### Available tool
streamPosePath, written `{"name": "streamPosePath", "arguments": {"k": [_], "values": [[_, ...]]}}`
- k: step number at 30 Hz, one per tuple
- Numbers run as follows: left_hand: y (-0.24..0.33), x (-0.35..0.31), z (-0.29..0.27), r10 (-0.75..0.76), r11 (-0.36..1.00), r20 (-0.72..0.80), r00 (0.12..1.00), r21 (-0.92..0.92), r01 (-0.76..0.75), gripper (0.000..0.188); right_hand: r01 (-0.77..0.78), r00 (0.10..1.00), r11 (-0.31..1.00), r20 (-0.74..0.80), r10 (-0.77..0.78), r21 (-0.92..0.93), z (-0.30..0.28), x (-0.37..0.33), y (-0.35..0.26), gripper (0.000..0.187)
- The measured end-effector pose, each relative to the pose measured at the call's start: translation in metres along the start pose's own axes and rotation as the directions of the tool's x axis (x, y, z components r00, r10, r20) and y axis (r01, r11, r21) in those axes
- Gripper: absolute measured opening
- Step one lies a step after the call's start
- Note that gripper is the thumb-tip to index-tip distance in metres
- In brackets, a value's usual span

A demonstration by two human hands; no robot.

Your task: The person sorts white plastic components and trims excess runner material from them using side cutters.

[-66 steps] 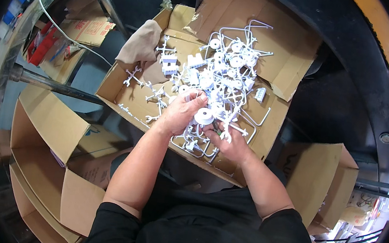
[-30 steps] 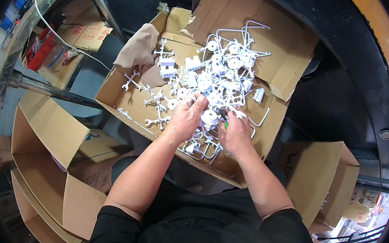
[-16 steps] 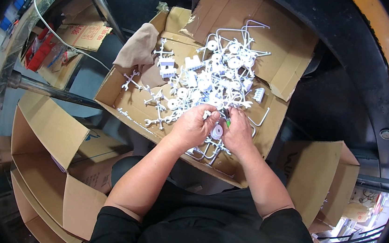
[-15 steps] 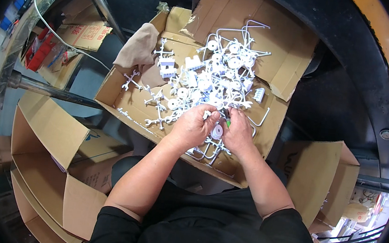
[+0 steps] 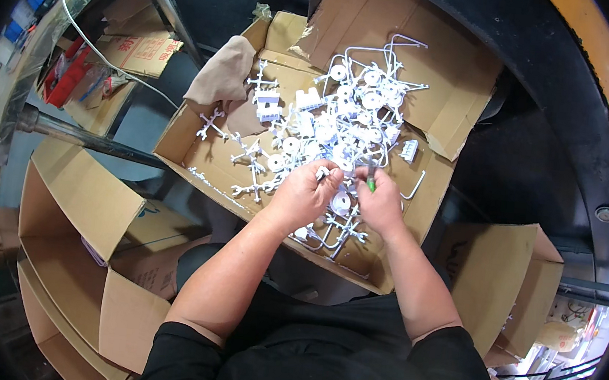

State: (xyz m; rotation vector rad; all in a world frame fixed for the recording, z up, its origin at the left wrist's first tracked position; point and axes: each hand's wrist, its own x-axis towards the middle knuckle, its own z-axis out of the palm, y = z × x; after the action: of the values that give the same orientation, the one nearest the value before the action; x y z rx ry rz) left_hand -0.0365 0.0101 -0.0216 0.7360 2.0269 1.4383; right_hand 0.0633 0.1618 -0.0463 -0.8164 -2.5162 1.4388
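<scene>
My left hand [image 5: 299,198] is closed in a pinch around a small white plastic part [image 5: 322,172], mostly covered by the fingers. Closed around a slim green-handled tool [image 5: 371,185], my right hand [image 5: 382,203] is a little to the right of it. The tool's grey end points away from me; its exact kind is not clear. Both hands are over a shallow cardboard box [image 5: 422,190] holding a tangled heap of white plastic parts [image 5: 318,129]. A round white piece [image 5: 340,204] lies between my wrists.
A beige cloth [image 5: 222,72] hangs over the box's left side. Open cardboard cartons stand at lower left [image 5: 65,240] and right [image 5: 486,281]. A metal rail [image 5: 93,142] runs along the left, and a dark curved machine frame [image 5: 563,98] rises at the right.
My right hand has moved slightly right, away from the left, and more of the green-handled tool shows. The left hand keeps its pinch. The whole view has shifted a little.
</scene>
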Motion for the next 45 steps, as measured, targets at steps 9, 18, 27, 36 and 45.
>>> {"name": "streamPosePath", "arguments": {"k": [9,18,27,36,45], "values": [[-0.003,0.005,0.006,-0.132,0.969,0.058,0.99,-0.204,0.141,0.022,-0.141,0.965,0.746,0.258,-0.043,0.651,-0.011,-0.007,-0.014,0.03],[-0.022,0.016,0.013,-0.276,0.813,0.085,0.957,-0.511,0.279,0.025,0.292,0.943,0.857,0.023,-0.332,0.425,0.005,-0.018,-0.023,0.044],[-0.01,0.006,0.01,-0.289,0.492,0.245,0.925,-0.791,0.363,0.015,0.383,0.921,0.922,0.049,-0.386,0.053,0.011,-0.026,-0.029,0.04],[0.0,-0.007,0.004,-0.136,0.521,0.127,0.983,-0.834,0.18,0.007,0.346,0.938,0.91,-0.112,-0.328,0.228,0.02,-0.052,-0.037,0.037],[0.0,-0.025,-0.006,-0.253,0.222,0.046,0.966,-0.969,0.104,0.008,0.301,0.951,0.951,0.05,-0.305,0.069,0.031,-0.127,-0.001,0.013]]}}
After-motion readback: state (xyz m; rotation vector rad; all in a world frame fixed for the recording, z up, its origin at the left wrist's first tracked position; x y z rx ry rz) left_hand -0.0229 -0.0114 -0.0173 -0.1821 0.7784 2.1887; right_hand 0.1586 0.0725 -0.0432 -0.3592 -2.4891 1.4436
